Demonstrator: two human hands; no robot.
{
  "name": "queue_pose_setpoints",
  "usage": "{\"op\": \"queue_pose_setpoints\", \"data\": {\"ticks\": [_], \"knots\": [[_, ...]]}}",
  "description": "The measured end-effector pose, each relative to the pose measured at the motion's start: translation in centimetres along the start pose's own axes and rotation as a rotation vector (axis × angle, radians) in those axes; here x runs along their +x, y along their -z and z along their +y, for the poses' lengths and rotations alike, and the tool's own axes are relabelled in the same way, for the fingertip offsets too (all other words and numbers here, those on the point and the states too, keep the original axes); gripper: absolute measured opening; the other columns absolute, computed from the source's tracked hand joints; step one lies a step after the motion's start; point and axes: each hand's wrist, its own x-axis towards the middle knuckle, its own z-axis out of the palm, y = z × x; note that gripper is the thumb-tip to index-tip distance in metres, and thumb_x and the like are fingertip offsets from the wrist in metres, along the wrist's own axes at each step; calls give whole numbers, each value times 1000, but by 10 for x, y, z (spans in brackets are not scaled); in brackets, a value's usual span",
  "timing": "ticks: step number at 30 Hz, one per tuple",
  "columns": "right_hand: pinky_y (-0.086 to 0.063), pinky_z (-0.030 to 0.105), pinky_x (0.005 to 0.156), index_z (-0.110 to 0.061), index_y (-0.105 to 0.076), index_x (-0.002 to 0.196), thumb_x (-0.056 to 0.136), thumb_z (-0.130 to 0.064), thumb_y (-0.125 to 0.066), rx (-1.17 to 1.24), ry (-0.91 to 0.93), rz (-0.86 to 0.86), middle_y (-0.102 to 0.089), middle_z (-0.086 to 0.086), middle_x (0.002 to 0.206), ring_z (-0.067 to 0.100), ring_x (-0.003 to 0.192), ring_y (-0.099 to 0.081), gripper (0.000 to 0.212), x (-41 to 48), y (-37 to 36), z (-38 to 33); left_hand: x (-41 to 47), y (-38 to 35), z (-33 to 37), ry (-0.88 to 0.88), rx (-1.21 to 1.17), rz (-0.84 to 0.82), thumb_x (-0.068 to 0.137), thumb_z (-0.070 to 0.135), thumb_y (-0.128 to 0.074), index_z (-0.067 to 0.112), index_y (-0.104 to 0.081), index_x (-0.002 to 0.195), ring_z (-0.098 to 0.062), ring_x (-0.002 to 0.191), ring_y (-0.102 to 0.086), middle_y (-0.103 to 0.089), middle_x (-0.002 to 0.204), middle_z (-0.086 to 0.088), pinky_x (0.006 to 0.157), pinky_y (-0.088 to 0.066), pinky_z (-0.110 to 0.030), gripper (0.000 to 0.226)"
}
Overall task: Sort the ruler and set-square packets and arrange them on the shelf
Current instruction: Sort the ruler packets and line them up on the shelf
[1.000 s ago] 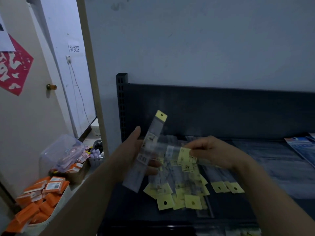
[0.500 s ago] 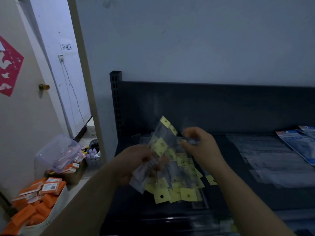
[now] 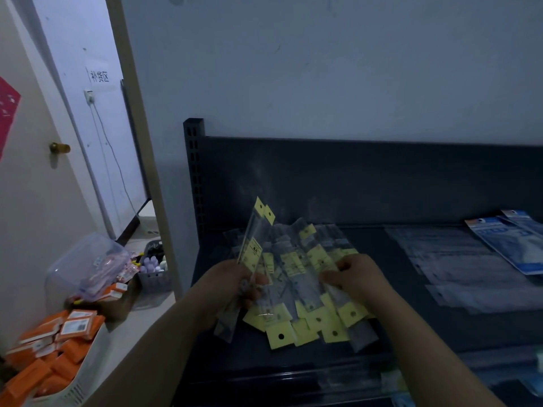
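Dark metal shelf (image 3: pixel 382 289) stands against a pale wall. On it lies a messy pile of packets (image 3: pixel 308 289) with yellow tags. This looks like the sorting step. The left hand (image 3: pixel 232 277) pinches two long packets (image 3: pixel 255 239), standing up, tags pointing up and away. The right hand (image 3: pixel 355 277) pinches packets in the pile. Next, one more must be pulled free and matched.
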Motion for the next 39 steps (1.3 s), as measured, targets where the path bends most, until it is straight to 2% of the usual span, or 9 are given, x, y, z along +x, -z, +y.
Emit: {"op": "queue_pose_setpoints", "data": {"ticks": [4, 9, 12, 18, 24, 27, 30, 35, 39], "knots": [[-31, 21, 48, 1, -51, 67, 87, -25, -67, 253, 22, 71, -40, 7, 60, 14, 50, -38, 37, -1, 11, 7, 2, 1, -1, -30, 24, -11, 96, 4, -39, -4, -65, 91, -16, 54, -57, -68, 72, -12, 51, -44, -26, 27], [-56, 47, 73, -2, -65, 89, 90, -27, -62, 587, 56, -189, -64, 27, 86, 30, 76, -58, 25, -9, 17, 5, 9, -8, 8, -125, -66, -21, 99, 17, -46, 0, -62, 100, -16, 55, -54, -61, 77, -10, 52, -42, -28, 23], [-60, 36, 68, -1, -65, 103, 96, -10, -51, 788, 57, -316, -72, 16, 96, 29, 80, -71, 18, -19, 25, -5, 11, -16, 16, -132, -181, -77, 100, 21, -47, 0, -59, 105, -13, 52, -54, -61, 76, -7, 49, -42, -26, 25], [-52, 27, 55, 8, -64, 104, 91, -13, -56, 673, 158, -373, -70, 19, 81, 19, 59, -66, 26, -28, 33, -7, 16, -32, 28, -289, -55, -80, 91, 25, -62, -1, -64, 94, -16, 60, -49, -58, 72, -8, 53, -41, -23, 26], [-58, 31, 63, 9, -64, 104, 92, -9, -57, 837, 124, -182, -71, 21, 93, 23, 70, -69, 23, -28, 17, -14, 18, -57, 27, -277, -98, -88, 86, 18, -70, 2, -71, 98, -18, 68, -54, -64, 81, -10, 55, -43, -23, 20], [-59, 36, 74, 3, -65, 107, 93, -11, -55, 944, 107, -142, -73, 17, 97, 25, 79, -69, 22, -29, 6, -22, 17, -70, 21, -237, -115, -97, 88, 21, -68, 12, -74, 101, -28, 79, -60, -71, 91, -14, 67, -53, -36, 17], [-58, 39, 77, -1, -67, 106, 94, -12, -54, 968, 104, -183, -72, 18, 100, 28, 85, -69, 21, -32, 6, -23, 18, -73, 21, -189, -146, -60, 94, 23, -60, 14, -71, 105, -31, 96, -69, -74, 99, -10, 87, -56, -46, 18], [-58, 32, 59, 2, -61, 100, 94, -8, -52, 984, 88, -204, -68, 17, 88, 23, 70, -69, 15, -29, 28, -9, 18, -58, 31, -172, -82, 3, 95, 26, -56, 12, -72, 97, -23, 79, -68, -73, 88, -5, 77, -55, -37, 20], [-56, 29, 58, 2, -63, 107, 92, -5, -51, 790, 180, -375, -66, 16, 86, 20, 66, -65, 21, -26, 51, 1, 19, -46, 35, -145, -4, 15, 95, 28, -55, 14, -71, 102, -31, 98, -68, -73, 102, -10, 95, -50, -50, 22]]}}
